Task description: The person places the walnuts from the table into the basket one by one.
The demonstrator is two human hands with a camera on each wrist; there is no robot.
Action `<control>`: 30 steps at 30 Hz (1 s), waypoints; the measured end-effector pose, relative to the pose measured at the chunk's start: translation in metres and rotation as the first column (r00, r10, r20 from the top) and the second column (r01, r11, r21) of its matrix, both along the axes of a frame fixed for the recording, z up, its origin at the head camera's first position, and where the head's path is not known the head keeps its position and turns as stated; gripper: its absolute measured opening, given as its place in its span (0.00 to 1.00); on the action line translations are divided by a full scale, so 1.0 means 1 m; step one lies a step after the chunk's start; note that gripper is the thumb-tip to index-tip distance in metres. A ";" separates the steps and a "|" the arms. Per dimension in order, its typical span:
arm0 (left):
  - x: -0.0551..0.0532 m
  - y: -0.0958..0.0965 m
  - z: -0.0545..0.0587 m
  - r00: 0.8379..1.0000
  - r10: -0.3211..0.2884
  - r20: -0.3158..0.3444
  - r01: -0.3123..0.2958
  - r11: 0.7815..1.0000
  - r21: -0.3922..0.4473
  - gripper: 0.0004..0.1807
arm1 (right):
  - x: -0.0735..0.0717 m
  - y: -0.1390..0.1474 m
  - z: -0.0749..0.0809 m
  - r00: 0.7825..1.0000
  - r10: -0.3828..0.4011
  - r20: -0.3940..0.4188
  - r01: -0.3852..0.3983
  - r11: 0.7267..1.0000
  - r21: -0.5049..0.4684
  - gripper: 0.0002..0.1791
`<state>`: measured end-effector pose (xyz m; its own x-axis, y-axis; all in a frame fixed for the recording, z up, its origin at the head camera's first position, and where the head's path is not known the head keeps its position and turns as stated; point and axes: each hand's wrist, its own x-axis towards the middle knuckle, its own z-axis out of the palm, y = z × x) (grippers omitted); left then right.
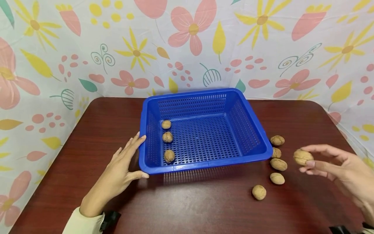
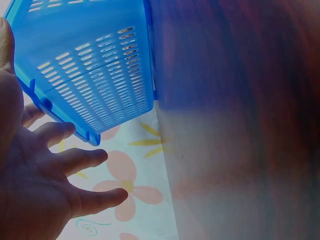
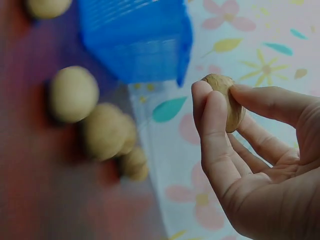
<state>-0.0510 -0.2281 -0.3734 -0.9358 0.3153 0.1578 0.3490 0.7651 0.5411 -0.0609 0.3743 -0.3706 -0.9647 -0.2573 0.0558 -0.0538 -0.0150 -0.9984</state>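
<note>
A walnut (image 1: 303, 157) is pinched between the thumb and fingers of my right hand (image 1: 342, 169), raised to the right of the basket. The right wrist view shows the same walnut (image 3: 220, 90) at the fingertips. My left hand (image 1: 119, 169) touches the left rim of a blue plastic basket (image 1: 204, 166), its fingers spread and fairly straight. Inside the basket, three walnuts (image 1: 168, 137) lie in a line along the left side. Several more walnuts (image 1: 278, 164) rest on the table by the basket's right front corner, one (image 1: 258, 192) set apart nearer the front.
The basket stands on a dark reddish-brown table (image 1: 204, 201). A white cloth (image 1: 187, 48) printed with flowers and leaves hangs behind the table and down its sides. In the left wrist view, the basket's slotted side wall (image 2: 90, 65) shows close to the left hand.
</note>
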 end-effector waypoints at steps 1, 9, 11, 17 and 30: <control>0.000 0.000 0.000 1.000 0.000 0.000 0.000 1.000 -0.001 0.56 | -0.004 -0.003 0.005 1.000 0.001 -0.018 -0.002 1.000 -0.009 0.28; 0.001 0.000 0.000 1.000 0.001 -0.004 -0.001 1.000 -0.002 0.56 | -0.039 -0.037 0.047 0.997 0.073 -0.023 -0.072 0.997 0.016 0.24; 0.001 0.000 0.000 1.000 0.004 -0.004 -0.004 1.000 -0.004 0.56 | -0.048 -0.051 0.058 0.997 0.080 -0.003 -0.079 0.995 0.052 0.22; 0.000 0.000 0.000 1.000 -0.002 -0.009 0.002 1.000 -0.003 0.56 | -0.076 -0.085 0.080 0.972 0.235 -0.002 -0.235 0.972 0.013 0.22; 0.000 0.000 0.000 1.000 0.007 0.001 -0.007 1.000 -0.001 0.56 | -0.125 -0.139 0.097 0.918 0.395 0.042 -0.395 0.919 -0.007 0.19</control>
